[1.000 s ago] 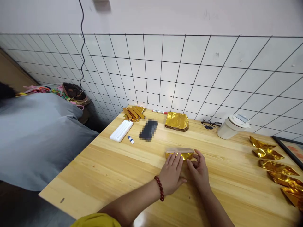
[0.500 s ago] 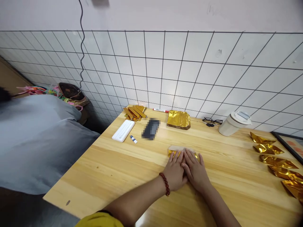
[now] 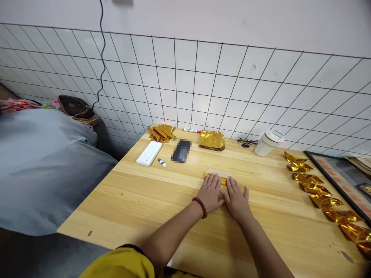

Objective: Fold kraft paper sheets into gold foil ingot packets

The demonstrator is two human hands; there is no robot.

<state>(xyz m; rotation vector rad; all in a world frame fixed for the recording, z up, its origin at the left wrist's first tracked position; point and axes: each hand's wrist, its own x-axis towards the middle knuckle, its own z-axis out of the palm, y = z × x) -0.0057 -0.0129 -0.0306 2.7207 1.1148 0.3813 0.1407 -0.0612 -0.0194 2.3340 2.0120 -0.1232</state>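
Note:
A sheet of gold foil paper (image 3: 218, 172) lies on the wooden table in front of me, its pale back showing along the far side and a gold folded strip nearer to me. My left hand (image 3: 209, 193), with a red bead bracelet at the wrist, rests flat on the left part of the fold, fingers stretched out. On the right part, my right hand (image 3: 237, 199) also lies flat, its thumb apart from the fingers. The near edge of the paper is hidden under both hands.
Further back lie a stack of gold foil sheets (image 3: 212, 139), a dark blurred phone (image 3: 181, 151), a white power bank (image 3: 149, 153), gold strips (image 3: 161, 133), glasses (image 3: 247, 142) and a white cup (image 3: 269, 143). Folded gold pieces (image 3: 315, 188) line the right. A person in grey (image 3: 52, 166) is at left.
My hands have moved apart along the fold, baring its gold middle. The view has turned right, showing more folded gold pieces and the framed panel.

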